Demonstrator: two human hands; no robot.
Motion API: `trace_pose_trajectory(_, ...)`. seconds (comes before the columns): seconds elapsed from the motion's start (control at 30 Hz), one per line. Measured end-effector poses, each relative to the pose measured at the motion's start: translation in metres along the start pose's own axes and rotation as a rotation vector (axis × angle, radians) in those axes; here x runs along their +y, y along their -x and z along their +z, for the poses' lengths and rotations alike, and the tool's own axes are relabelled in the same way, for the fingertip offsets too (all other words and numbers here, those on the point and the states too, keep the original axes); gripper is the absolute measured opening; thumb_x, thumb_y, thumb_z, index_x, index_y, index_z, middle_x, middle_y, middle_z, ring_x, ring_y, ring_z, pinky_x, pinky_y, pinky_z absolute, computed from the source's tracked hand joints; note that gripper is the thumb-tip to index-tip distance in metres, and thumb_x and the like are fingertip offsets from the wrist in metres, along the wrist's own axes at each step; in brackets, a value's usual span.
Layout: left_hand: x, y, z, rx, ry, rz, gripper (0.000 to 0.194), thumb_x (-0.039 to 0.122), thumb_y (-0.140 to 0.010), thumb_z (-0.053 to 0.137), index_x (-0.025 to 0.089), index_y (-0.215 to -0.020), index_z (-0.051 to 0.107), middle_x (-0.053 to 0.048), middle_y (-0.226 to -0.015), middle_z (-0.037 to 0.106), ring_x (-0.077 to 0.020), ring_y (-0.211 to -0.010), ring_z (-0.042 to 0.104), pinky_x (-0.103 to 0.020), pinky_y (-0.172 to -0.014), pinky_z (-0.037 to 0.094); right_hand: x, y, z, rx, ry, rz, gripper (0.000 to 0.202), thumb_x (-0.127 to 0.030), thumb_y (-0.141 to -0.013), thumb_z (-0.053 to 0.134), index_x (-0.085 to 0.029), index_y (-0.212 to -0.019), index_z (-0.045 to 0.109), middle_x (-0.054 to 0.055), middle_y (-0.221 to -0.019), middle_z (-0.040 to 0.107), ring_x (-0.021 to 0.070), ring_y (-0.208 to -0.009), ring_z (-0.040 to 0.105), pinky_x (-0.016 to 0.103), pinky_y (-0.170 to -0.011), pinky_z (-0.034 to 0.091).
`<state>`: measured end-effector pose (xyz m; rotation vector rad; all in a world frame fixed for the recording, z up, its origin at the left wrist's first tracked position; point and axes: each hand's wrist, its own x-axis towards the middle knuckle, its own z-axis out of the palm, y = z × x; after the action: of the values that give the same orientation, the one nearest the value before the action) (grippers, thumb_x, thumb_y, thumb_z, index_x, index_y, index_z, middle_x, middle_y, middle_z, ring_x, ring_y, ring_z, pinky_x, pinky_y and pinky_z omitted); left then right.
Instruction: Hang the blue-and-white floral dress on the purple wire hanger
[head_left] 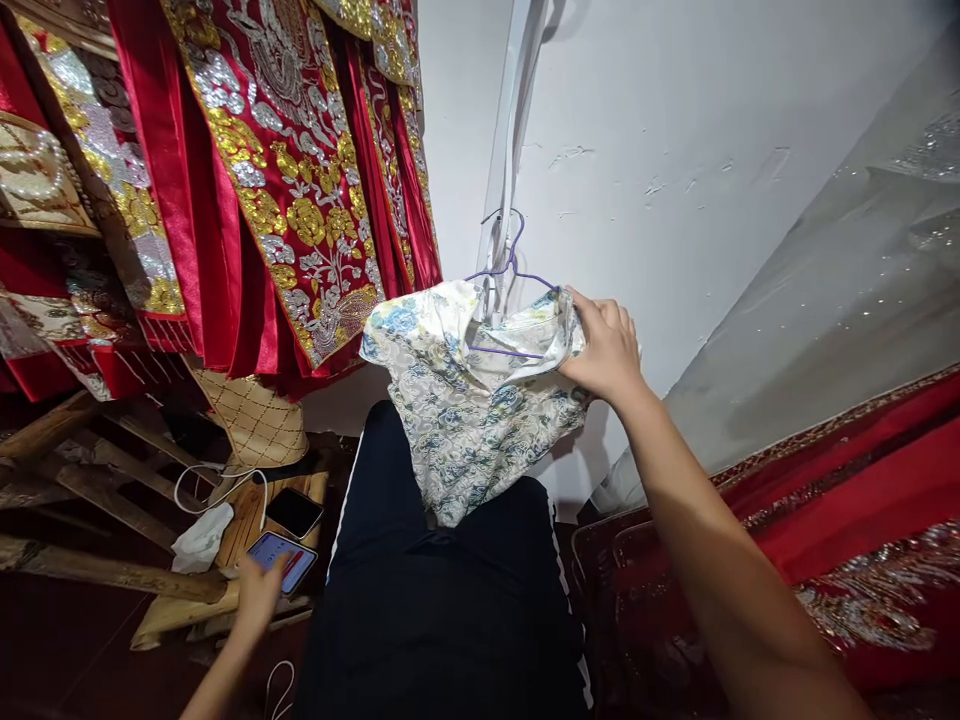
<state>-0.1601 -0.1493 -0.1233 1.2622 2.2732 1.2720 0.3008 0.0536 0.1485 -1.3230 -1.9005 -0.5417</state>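
A short-sleeved blouse (pixel 472 430) with a blue and yellow floral pattern hangs on a purple wire hanger (pixel 512 266) in front of me, its lower part over my lap. My right hand (pixel 606 345) is closed on the blouse at its shoulder, beside the collar, thumb towards the neck opening. Low on the left, my left hand (pixel 259 590) reaches over a phone (pixel 298 570) with a lit screen. Its fingers are apart and over the screen, slightly blurred; the palm side is hidden. A second phone (pixel 295 513) with a dark screen lies just behind.
The phones are by a wooden stool (pixel 244 520) with a white cable (pixel 217 470) and a crumpled white tissue (pixel 202 537). Red embroidered garments (pixel 307 200) hang on the left. A sheer pale garment (pixel 787 340) and red fabric (pixel 877 490) are at the right.
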Motion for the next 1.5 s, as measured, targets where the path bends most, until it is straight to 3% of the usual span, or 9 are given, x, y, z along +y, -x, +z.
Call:
trace_pose_trajectory(0.1,0.079,-0.015,0.033,-0.165,0.306,0.272,0.063,0.045,-0.085,0.057,0.028,-0.142,0.037,-0.011,-0.155,0.039,-0.0327,-0.148,0.032,-0.052,-0.120,0.029,-0.004,0.003,0.005,-0.020,-0.001,-0.013,0.091,-0.037,-0.071,0.065,-0.025,-0.155,0.031,0.017,-0.122,0.051,0.0416,-0.114,0.048,0.056,-0.094,0.041)
trace_pose_trajectory(0.23,0.214,-0.024,0.086,-0.470,0.618,0.548,0.049,0.041,-0.090,0.060,0.028,-0.135,0.046,-0.012,-0.143,0.054,-0.0267,-0.136,0.049,-0.044,-0.114,0.038,-0.004,0.009,0.016,-0.037,-0.028,-0.024,0.093,-0.033,-0.071,0.064,-0.023,-0.156,0.028,0.016,-0.125,0.050,0.0396,-0.116,0.049,0.054,-0.096,0.042)
trace_pose_trajectory(0.33,0.282,-0.041,0.133,-0.465,0.731,0.430,0.052,0.043,-0.079,0.074,0.020,-0.118,0.050,-0.015,-0.114,0.067,-0.0257,-0.107,0.066,-0.042,-0.096,0.050,-0.002,0.011,0.021,-0.034,-0.060,-0.017,0.093,-0.033,-0.070,0.064,-0.023,-0.156,0.028,0.015,-0.125,0.050,0.0388,-0.116,0.050,0.053,-0.098,0.043)
trace_pose_trajectory(0.43,0.312,-0.066,0.167,-0.442,0.894,0.268,0.034,0.041,-0.078,0.074,0.017,-0.094,0.055,-0.010,-0.086,0.067,-0.0207,-0.081,0.067,-0.036,-0.081,0.052,0.002,0.009,0.024,-0.052,-0.083,-0.020,0.094,-0.034,-0.070,0.065,-0.024,-0.156,0.027,0.015,-0.126,0.050,0.0393,-0.118,0.049,0.055,-0.100,0.042)
trace_pose_trajectory(0.67,0.291,-0.069,0.158,-0.461,1.003,0.211,0.014,0.026,-0.077,0.061,0.019,-0.069,0.052,0.000,-0.067,0.057,-0.0152,-0.064,0.059,-0.031,-0.068,0.051,-0.012,0.030,0.031,0.056,-0.114,0.111,0.087,-0.035,-0.075,0.065,-0.026,-0.154,0.029,0.014,-0.156,0.031,0.0417,-0.148,0.012,0.064,-0.111,0.031)
trace_pose_trajectory(0.8,0.268,-0.041,0.138,-0.509,1.022,0.213,0.010,0.028,-0.077,0.060,0.018,-0.076,0.059,-0.001,-0.073,0.061,-0.0155,-0.066,0.059,-0.030,-0.067,0.051,-0.074,0.091,0.065,0.283,-0.584,0.546,0.042,-0.045,-0.089,0.052,-0.024,-0.125,0.056,0.014,-0.126,0.058,0.0332,-0.120,0.053,0.053,-0.098,0.046)
trace_pose_trajectory(0.97,0.272,-0.020,0.116,-0.603,0.990,0.315,0.019,0.029,-0.077,0.065,0.016,-0.069,0.054,0.003,-0.065,0.051,-0.0107,-0.062,0.050,-0.022,-0.061,0.041,-0.134,0.140,0.106,-0.168,-1.307,0.719,0.043,-0.064,-0.090,0.049,-0.023,-0.086,0.059,0.004,-0.078,0.062,0.0201,-0.070,0.060,0.033,-0.064,0.048)
trace_pose_trajectory(1.13,0.282,-0.010,0.100,-0.618,0.953,0.436,0.023,0.030,-0.083,0.065,0.016,-0.070,0.052,0.004,-0.065,0.049,-0.0107,-0.063,0.048,-0.022,-0.063,0.039,-0.119,0.129,0.089,-0.352,-1.508,0.663,0.040,-0.061,-0.086,0.061,-0.022,-0.078,0.059,0.003,-0.069,0.063,0.0159,-0.060,0.057,0.029,-0.056,0.041)
trace_pose_trajectory(1.5,0.244,0.006,0.157,-0.355,0.932,0.535,0.027,0.019,-0.086,0.058,0.019,-0.113,0.058,-0.010,-0.113,0.064,-0.0213,-0.109,0.061,-0.037,-0.099,0.046,-0.125,0.131,0.082,-0.294,-1.428,0.762,0.035,-0.049,-0.085,0.060,-0.019,-0.067,0.054,-0.005,-0.049,0.046,0.0079,-0.045,0.037,0.023,-0.047,0.025)
